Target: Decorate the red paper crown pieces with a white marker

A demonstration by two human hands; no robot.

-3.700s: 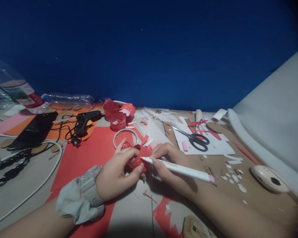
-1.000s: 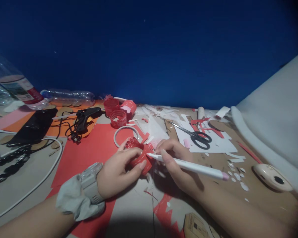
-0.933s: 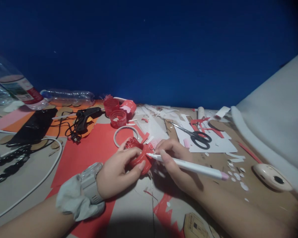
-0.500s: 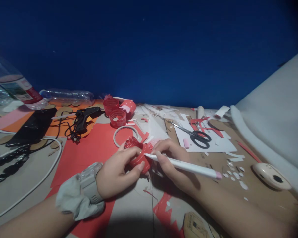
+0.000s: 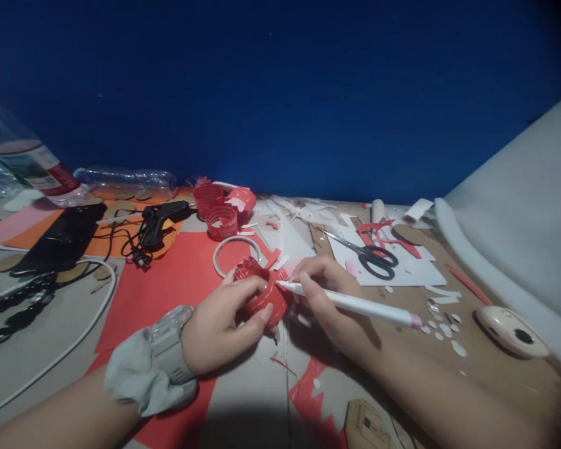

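My left hand (image 5: 231,321) grips a small red paper-covered ring (image 5: 270,304) with a jagged upper edge and white dashes, thumb at its front. In my right hand (image 5: 325,296) is a white marker (image 5: 359,307) with a pink end, held like a pen. Its tip meets or nearly meets the ring's upper right side; exact contact is hard to tell. Just behind the ring lies a roll of tape (image 5: 217,255). Red paper (image 5: 168,280) spreads under and left of my left hand.
Scissors (image 5: 378,263) lie on white paper to the right, near a beige utility cutter (image 5: 512,330). A black glue gun (image 5: 159,223) with its cord rests at left. Red rings (image 5: 222,223) stand at the back. A bottle (image 5: 37,165) stands far left.
The marker and my right hand have shifted slightly right and up along the ring, its tip moving toward the upper edge. My left hand keeps its hold.
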